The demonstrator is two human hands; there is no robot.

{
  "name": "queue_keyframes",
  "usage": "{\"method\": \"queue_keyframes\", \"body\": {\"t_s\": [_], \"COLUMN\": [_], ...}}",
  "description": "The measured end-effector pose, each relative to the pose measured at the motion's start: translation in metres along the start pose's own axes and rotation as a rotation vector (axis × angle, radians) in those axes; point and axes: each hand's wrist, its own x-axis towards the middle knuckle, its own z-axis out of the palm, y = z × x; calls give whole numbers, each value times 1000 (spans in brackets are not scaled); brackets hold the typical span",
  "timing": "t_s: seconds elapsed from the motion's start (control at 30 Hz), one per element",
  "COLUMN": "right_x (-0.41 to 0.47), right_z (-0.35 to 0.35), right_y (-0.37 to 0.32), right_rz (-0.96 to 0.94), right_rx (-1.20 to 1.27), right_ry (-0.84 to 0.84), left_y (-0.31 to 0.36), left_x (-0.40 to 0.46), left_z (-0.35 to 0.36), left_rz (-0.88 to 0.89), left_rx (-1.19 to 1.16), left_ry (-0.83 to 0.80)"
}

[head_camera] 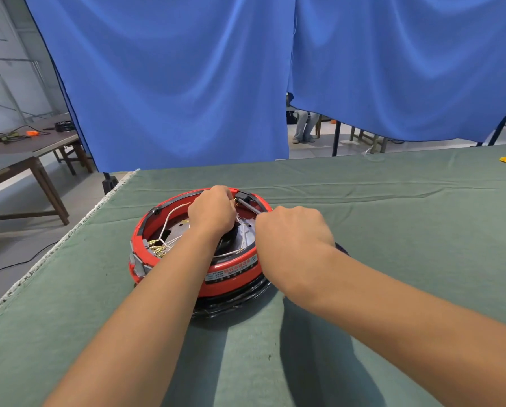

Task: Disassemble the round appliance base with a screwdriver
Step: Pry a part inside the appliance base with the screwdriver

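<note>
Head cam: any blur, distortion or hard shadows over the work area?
Head view: mostly sharp; wide-angle bends the table edge; forearms cast soft shadows on the green cloth near the red base; right hand hides the screwdriver handle.

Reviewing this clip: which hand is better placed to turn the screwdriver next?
Right. The right hand already grips the screwdriver, whose shaft points at the far rim of the red base. The left hand is curled inside the base by the tip, apparently steadying.
</note>
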Motion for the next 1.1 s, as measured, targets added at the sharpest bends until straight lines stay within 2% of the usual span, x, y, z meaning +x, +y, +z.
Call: {"method": "queue_keyframes", "body": {"t_s": [0.17,0.27,0.5,0.73,0.87,1.1], "right_x": [-2,6,25,4,-1,15], "right_z": [-9,-5,16,19,8,3], "right_y": [19,40,83,49,18,51], "right_rz": [-58,-27,-52,-9,-34,-15], "right_rx": [-72,-132,-88,-64,-59,-97], "right_ry": [68,89,86,108,54,84], "left_y": [0,0,-1,-2,-2,-3], "left_x": [1,1,1,0,0,1], "left_z": [-1,-1,-1,0,0,0], "left_rz": [-8,-12,-26,-27,-28,-30], "left_rx": [-1,1,-12,-26,-25,-12], "left_ry": [-21,-29,-37,-39,-42,-46]}}
